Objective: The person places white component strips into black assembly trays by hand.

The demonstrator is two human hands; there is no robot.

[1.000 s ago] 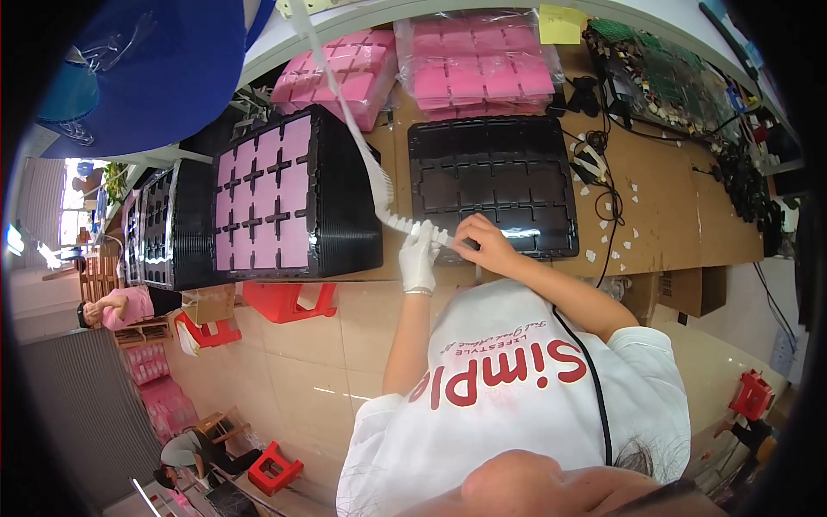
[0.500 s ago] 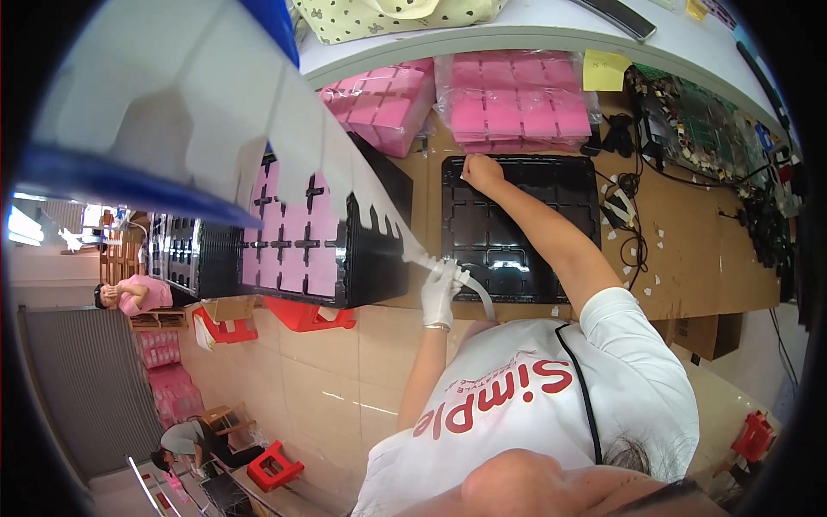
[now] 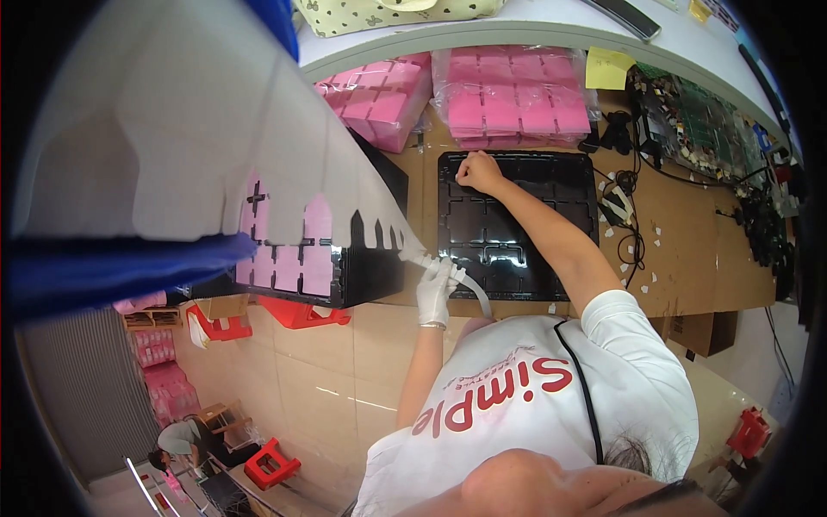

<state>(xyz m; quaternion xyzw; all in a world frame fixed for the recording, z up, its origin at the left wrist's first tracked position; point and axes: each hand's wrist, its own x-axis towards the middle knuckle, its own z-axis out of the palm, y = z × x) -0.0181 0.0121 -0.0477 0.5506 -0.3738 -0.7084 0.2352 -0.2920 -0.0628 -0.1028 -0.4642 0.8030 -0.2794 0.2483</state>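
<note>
My left hand (image 3: 435,291), in a white glove, pinches a long white plastic strip (image 3: 345,172) with a notched edge. The strip widens toward the upper left, very close to the camera, and its tail curls past the glove over the table edge. A flat black compartmented tray (image 3: 551,207) lies in front of me. My bare right hand (image 3: 480,172) is closed in a fist over the tray's far left corner; whatever its fingers hold, if anything, is hidden. Left of the tray stands a tall stack of black trays (image 3: 375,267) with pink sheets (image 3: 293,267) on top, partly covered by the strip.
Wrapped pink foam packs (image 3: 517,95) lie at the back, under a white shelf (image 3: 517,26). Black cables (image 3: 633,198) and circuit boards (image 3: 706,121) are at the right. Behind on the left are red stools (image 3: 271,465) and a person in grey (image 3: 181,439).
The white strip has swung lower at the left and covers more of the tray stack and a person behind. My hands hold nearly the same places.
</note>
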